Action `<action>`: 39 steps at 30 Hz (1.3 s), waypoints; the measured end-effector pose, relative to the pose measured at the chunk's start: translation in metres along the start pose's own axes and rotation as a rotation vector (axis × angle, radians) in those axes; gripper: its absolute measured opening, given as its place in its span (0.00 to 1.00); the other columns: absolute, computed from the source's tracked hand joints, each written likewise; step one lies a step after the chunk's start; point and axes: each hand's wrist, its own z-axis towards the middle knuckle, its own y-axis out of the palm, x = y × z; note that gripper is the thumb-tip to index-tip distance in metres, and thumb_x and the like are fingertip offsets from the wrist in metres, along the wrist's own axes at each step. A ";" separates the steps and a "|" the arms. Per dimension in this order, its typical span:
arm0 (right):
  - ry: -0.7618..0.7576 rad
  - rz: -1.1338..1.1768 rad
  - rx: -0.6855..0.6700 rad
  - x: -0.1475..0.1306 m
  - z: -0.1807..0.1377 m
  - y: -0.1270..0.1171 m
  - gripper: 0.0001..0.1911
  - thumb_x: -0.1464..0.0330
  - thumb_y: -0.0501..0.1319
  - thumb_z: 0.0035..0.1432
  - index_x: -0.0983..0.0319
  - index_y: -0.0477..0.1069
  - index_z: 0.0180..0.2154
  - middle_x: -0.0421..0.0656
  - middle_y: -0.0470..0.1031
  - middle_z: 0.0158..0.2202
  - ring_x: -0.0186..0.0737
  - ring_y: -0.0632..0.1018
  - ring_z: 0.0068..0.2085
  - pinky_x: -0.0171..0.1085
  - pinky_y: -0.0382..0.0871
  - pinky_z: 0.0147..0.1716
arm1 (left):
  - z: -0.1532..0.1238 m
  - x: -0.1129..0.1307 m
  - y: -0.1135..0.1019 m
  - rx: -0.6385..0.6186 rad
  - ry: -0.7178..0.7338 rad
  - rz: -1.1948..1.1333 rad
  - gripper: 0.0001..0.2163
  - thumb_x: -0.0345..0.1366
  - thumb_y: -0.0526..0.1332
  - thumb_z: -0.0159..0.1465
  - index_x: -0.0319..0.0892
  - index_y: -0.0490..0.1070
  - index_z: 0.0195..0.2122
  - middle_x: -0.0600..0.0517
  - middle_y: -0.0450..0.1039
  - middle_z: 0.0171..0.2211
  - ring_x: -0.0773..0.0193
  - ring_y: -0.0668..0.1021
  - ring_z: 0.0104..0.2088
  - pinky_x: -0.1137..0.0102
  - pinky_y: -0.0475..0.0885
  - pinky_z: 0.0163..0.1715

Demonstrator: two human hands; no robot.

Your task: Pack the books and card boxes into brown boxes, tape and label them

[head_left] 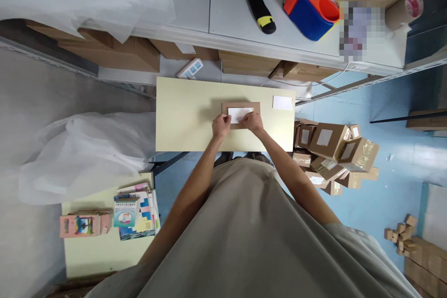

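A flat brown cardboard parcel (pixel 252 105) lies on the pale yellow table (pixel 185 116) in front of me. A white label (pixel 238 113) sits on its top. My left hand (pixel 221 125) rests at the label's left end, fingers curled and pressing down on it. My right hand (pixel 251 122) presses the label's right part, fingers bent. Both hands touch the parcel's near edge. A second white label (pixel 282 103) lies loose on the table to the right.
A pile of labelled brown boxes (pixel 331 149) lies on the blue floor to the right. A black-yellow utility knife (pixel 257 2) and an orange-blue tape dispenser (pixel 310 9) lie on the grey shelf. Books (pixel 134 212) sit on a low table at left, white foam wrap (pixel 77 153) beside it.
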 end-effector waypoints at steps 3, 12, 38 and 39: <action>0.016 0.063 0.053 -0.013 0.013 -0.003 0.09 0.62 0.70 0.71 0.59 0.88 0.41 0.48 0.90 0.44 0.48 0.87 0.48 0.39 0.81 0.52 | -0.002 0.000 -0.002 0.004 0.016 -0.003 0.12 0.42 0.61 0.78 0.43 0.83 0.47 0.45 0.88 0.48 0.55 0.86 0.50 0.68 0.74 0.52; -0.019 0.065 0.068 -0.037 0.010 0.012 0.06 0.66 0.68 0.71 0.58 0.84 0.47 0.46 0.89 0.47 0.46 0.87 0.50 0.38 0.78 0.51 | 0.002 -0.002 -0.011 -0.056 0.100 0.037 0.09 0.38 0.62 0.78 0.44 0.82 0.48 0.42 0.88 0.50 0.51 0.87 0.54 0.64 0.76 0.55; -0.012 -0.119 -0.040 -0.051 0.021 0.008 0.10 0.60 0.77 0.65 0.59 0.88 0.43 0.51 0.90 0.47 0.54 0.88 0.51 0.42 0.80 0.52 | 0.014 -0.019 -0.016 -0.185 0.071 0.007 0.04 0.33 0.70 0.71 0.46 0.79 0.45 0.46 0.88 0.49 0.53 0.87 0.52 0.64 0.76 0.53; -0.029 -0.121 -0.052 -0.049 0.021 0.007 0.10 0.62 0.79 0.62 0.58 0.88 0.43 0.49 0.90 0.46 0.53 0.88 0.51 0.41 0.80 0.52 | 0.014 -0.020 -0.016 -0.185 0.066 -0.004 0.04 0.32 0.70 0.70 0.46 0.78 0.44 0.46 0.88 0.48 0.53 0.87 0.52 0.65 0.76 0.52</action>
